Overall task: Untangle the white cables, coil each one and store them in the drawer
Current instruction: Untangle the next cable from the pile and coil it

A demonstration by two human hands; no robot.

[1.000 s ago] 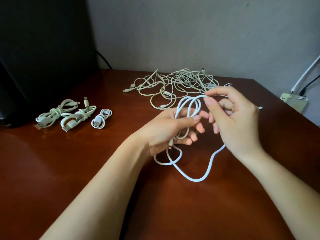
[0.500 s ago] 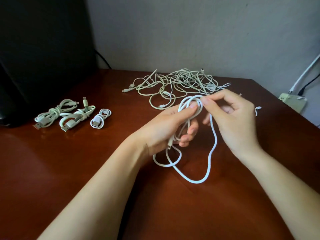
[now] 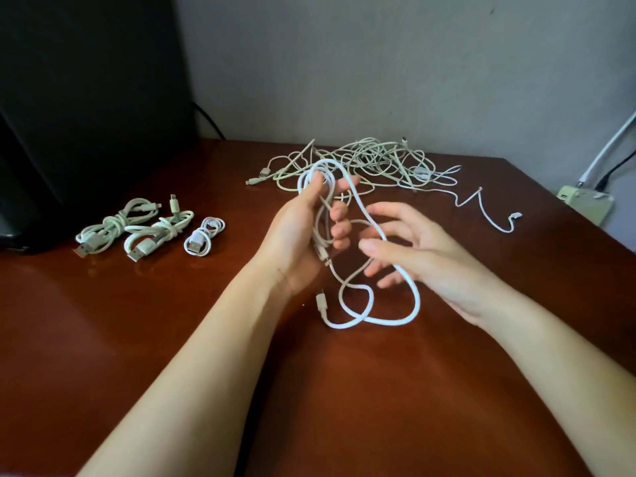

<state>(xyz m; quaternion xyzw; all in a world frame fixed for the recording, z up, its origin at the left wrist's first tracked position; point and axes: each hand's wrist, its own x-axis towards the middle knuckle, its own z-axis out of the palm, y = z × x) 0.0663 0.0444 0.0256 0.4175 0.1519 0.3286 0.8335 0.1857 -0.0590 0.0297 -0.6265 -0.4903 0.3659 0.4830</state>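
My left hand grips several loops of a white cable above the middle of the brown table. The cable's loose end, with its plug, trails onto the table below my hands. My right hand is palm up beside the left one, fingers spread and relaxed, with the cable lying across them. A tangle of white cables lies at the back of the table. Three coiled cables lie in a row at the left. No drawer is in view.
A large black object stands at the back left against the grey wall. A pale power adapter with white and black leads sits at the table's right edge. One loose cable end snakes out right of the tangle.
My right hand let go of the loop top it was pinching, dropped lower and opened palm up. My left hand turned upright with the loops. The trailing cable shifted on the table.
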